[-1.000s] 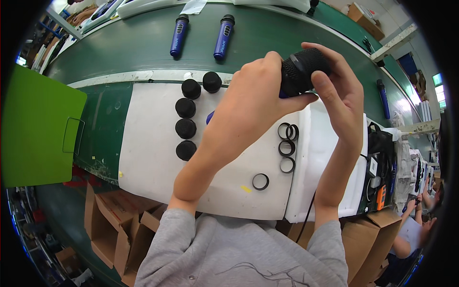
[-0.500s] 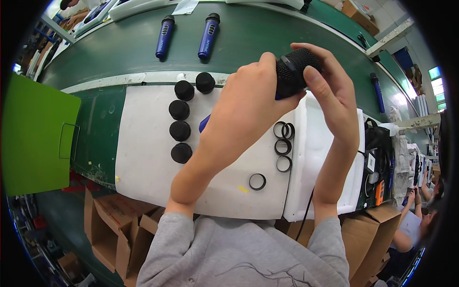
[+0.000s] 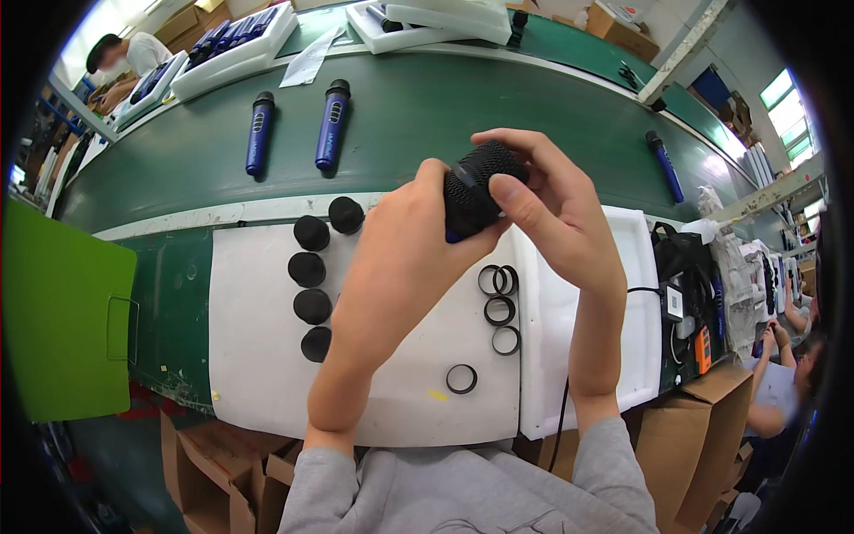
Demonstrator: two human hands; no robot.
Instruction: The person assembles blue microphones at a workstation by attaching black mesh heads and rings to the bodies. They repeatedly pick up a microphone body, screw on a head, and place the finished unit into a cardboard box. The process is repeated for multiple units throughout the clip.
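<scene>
Left hand (image 3: 400, 254), right hand (image 3: 569, 227) and held microphone (image 3: 471, 198) have shifted left and lower in view

Since half a second ago the view has also tipped up, showing more of the far green tabletop (image 3: 427, 125). A pale rail (image 3: 240, 212) runs between it and the near green tabletop (image 3: 173, 294). On the near one lies a white mat (image 3: 258, 356), with a white foam tray (image 3: 547, 329) along its right edge. Beside the near tabletop's left edge stands a bright green panel (image 3: 67, 329) with a wire handle.

The person raises both hands above the mat's far edge. The left hand's fingers are wrapped round the held microphone below its black mesh head; the right hand's thumb and fingers pinch that head from the near and far sides. The microphone is tilted, its head toward the upper right; only a sliver of its blue body shows.

Two blue microphones (image 3: 333, 125) lie side by side, apart, toward the far tabletop's left end; another blue microphone (image 3: 664, 166) lies near its right end. Five black caps (image 3: 306, 269) stand in a bent row from the mat's far edge toward its near edge, left of its middle. Five black rings (image 3: 499, 311) lie near the mat's right edge, one apart toward the near edge, just beside a yellow scrap (image 3: 438, 395)
</scene>
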